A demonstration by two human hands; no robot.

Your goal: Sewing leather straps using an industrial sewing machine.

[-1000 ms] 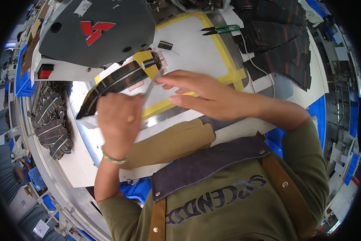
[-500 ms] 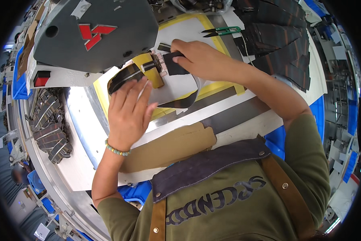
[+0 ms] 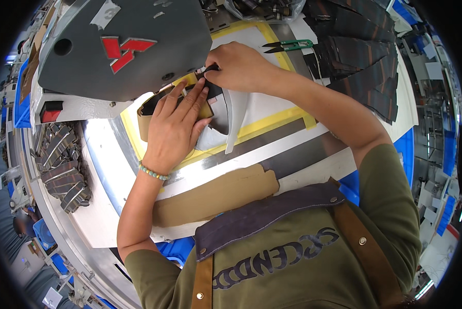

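Observation:
My left hand (image 3: 177, 119) lies with fingers outstretched over a dark fabric piece (image 3: 149, 106), right under the head of a sewing machine (image 3: 133, 38). My right hand (image 3: 236, 64) is closed, its thumb and fingertips pinching the black end of the fabric close to the left fingertips. A curved strip with a pale side (image 3: 236, 116) hangs from below my right hand toward me. Between the hands, a yellow part (image 3: 205, 110) by the sewing area shows only in part. The needle and presser foot are hidden by my hands and the machine head.
Green-handled thread snips (image 3: 292, 45) lie beyond my right hand. Stacked striped fabric (image 3: 365, 67) is at the far right, a pile of striped pieces (image 3: 64, 167) at the left. Brown cardboard (image 3: 218, 195) lies at the near edge. A clear plastic bag (image 3: 272, 10) stands at the back.
My right hand has moved left toward the machine with the black fabric end. My left hand has come forward onto the fabric. The near loop has shifted, now showing a pale side.

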